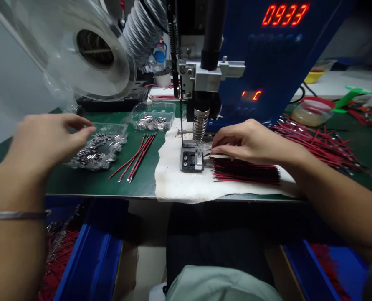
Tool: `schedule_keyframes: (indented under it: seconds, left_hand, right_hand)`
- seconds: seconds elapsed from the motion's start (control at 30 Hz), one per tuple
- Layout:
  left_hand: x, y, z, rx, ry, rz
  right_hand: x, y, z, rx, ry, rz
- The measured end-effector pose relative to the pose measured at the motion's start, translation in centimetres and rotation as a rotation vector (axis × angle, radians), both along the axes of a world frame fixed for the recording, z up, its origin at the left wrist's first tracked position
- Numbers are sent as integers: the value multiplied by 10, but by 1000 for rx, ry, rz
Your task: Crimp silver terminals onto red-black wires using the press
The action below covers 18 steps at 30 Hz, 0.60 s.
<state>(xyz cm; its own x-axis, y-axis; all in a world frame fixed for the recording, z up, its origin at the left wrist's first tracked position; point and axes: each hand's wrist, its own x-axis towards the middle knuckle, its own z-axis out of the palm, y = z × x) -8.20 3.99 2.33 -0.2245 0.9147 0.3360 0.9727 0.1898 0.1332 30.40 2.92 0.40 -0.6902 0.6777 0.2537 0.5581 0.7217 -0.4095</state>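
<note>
My left hand (48, 140) is at the near side of a clear plastic tray (123, 133) of small metal connectors (94, 150). Its thumb and forefinger are pinched together; whatever lies between them is hidden. At the soldering machine, my right hand (244, 140) pinches the end of a wire (207, 154) beside the small metal fixture (192, 161). Below that hand lies a neat stack of red and black wires (246, 172) on a white cloth (173, 179). The machine's spring-wrapped tip (201, 125) stands above the fixture.
Several finished-looking red wires (138, 159) lie left of the cloth. A second clear tray (154, 119) holds more connectors. A loose wire pile (320, 144) and a red-lidded jar (312, 110) are at right. Blue bins (88, 251) stand below the table edge.
</note>
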Motion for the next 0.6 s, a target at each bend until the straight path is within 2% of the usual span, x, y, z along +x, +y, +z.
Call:
schedule_keyframes:
  seconds: [0.1, 0.23, 0.4, 0.6]
  left_hand:
    - [-5, 18, -4, -147, 162, 2]
    - [-2, 32, -11, -238, 129, -12]
    - [0, 35, -21, -224, 25, -59]
    - [-1, 31, -24, -198, -11, -64]
  right_hand:
    - [-2, 1, -3, 12, -11, 28]
    - [-8, -2, -9, 50, 47, 6]
    - [-15, -6, -14, 84, 106, -49]
    - [-17, -7, -15, 97, 119, -100]
